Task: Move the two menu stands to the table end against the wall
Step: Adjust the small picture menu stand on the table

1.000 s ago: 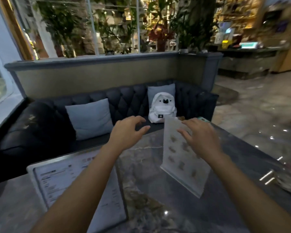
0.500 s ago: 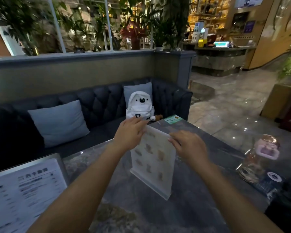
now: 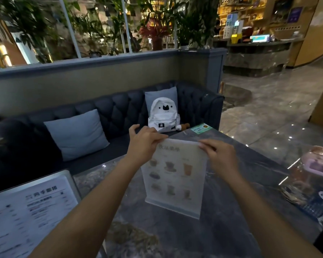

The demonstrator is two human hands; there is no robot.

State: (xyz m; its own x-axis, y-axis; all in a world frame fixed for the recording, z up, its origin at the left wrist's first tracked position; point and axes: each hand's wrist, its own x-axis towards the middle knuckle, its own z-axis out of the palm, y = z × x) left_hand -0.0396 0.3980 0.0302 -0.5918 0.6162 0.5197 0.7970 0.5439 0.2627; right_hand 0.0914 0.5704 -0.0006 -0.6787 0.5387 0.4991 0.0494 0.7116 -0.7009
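Observation:
A clear acrylic menu stand with drink pictures (image 3: 175, 181) stands upright in the middle of the dark marble table (image 3: 222, 229). My left hand (image 3: 145, 144) pinches its top left corner. My right hand (image 3: 219, 155) pinches its top right corner. A second, larger menu stand with black text on white (image 3: 28, 211) stands at the table's near left, with no hand on it.
A dark tufted sofa (image 3: 119, 108) runs behind the table, with a grey cushion (image 3: 76, 133) and a white backpack (image 3: 163, 116) on it. A green card (image 3: 200, 128) lies at the table's far corner. A glass jar with a pink lid (image 3: 317, 164) stands at the right edge.
Both hands came down from open above the table and closed on the top corners of the picture menu stand. The view swung right, so the text menu stand slid leftward.

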